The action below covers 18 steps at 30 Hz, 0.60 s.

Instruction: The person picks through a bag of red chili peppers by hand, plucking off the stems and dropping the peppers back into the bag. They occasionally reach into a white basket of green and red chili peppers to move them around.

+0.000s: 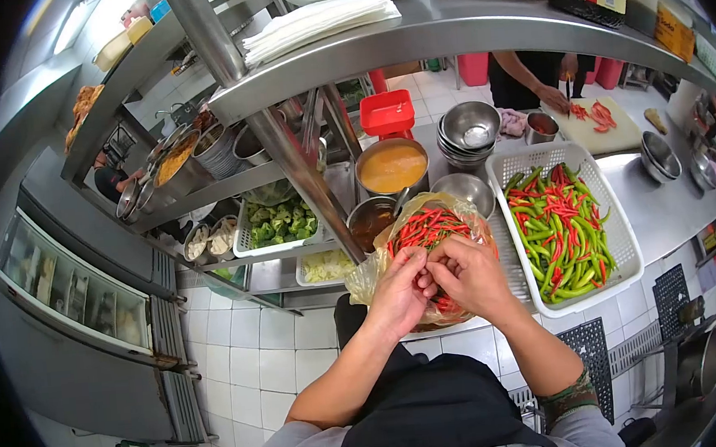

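My left hand point(403, 289) and my right hand point(468, 272) meet above an open plastic bag point(371, 278) of thin red chillies point(430, 225). Both have their fingers pinched together, thumbs and fingertips almost touching. Whatever is between the fingertips is too small and covered to make out. Right of my right hand stands a white perforated basket point(626, 244) heaped with green and red chillies point(562, 228).
Behind the bag are a pot of orange liquid point(391, 168), a dark sauce pot point(369, 220) and stacked metal bowls point(470, 128). A steel post point(308, 181) rises on the left. Across the counter, another person's hand point(553, 99) works at a cutting board point(596, 131) with sliced red pieces.
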Each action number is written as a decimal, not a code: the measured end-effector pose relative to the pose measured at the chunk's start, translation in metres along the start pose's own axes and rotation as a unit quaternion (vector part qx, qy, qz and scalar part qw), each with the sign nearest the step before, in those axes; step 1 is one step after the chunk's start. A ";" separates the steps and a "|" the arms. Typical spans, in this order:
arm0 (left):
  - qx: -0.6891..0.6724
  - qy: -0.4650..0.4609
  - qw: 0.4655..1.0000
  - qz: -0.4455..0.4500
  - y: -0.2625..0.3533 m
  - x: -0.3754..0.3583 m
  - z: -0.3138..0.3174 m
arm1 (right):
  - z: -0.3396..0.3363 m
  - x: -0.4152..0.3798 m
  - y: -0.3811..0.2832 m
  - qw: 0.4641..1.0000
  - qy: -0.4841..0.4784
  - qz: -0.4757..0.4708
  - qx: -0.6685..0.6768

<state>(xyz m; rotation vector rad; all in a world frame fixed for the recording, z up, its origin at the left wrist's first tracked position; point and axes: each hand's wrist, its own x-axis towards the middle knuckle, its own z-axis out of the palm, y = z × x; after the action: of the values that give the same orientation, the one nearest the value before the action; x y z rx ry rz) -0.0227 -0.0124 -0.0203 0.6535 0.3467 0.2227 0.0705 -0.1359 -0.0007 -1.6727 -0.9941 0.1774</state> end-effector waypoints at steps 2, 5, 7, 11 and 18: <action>-0.006 0.033 0.999 0.037 0.001 -0.002 -0.003 | -0.004 0.003 -0.007 1.000 0.007 0.000 0.005; -0.052 0.055 0.994 0.076 0.012 -0.003 -0.017 | -0.015 0.013 0.008 0.990 0.057 -0.012 -0.131; -0.071 0.063 0.992 0.088 0.026 -0.009 -0.024 | -0.019 0.018 0.019 0.973 0.065 -0.042 -0.217; -0.069 0.065 0.992 0.086 0.041 -0.024 -0.027 | -0.002 0.025 0.024 0.977 -0.034 -0.065 -0.202; -0.062 0.014 0.998 -0.001 0.034 -0.034 -0.032 | 0.061 0.046 0.033 0.938 -0.176 -0.032 -0.298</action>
<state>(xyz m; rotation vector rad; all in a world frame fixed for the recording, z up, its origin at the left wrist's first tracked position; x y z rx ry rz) -0.0691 0.0211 -0.0144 0.5277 0.3582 0.2490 0.0816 -0.0610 -0.0347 -2.2027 -1.4741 0.1415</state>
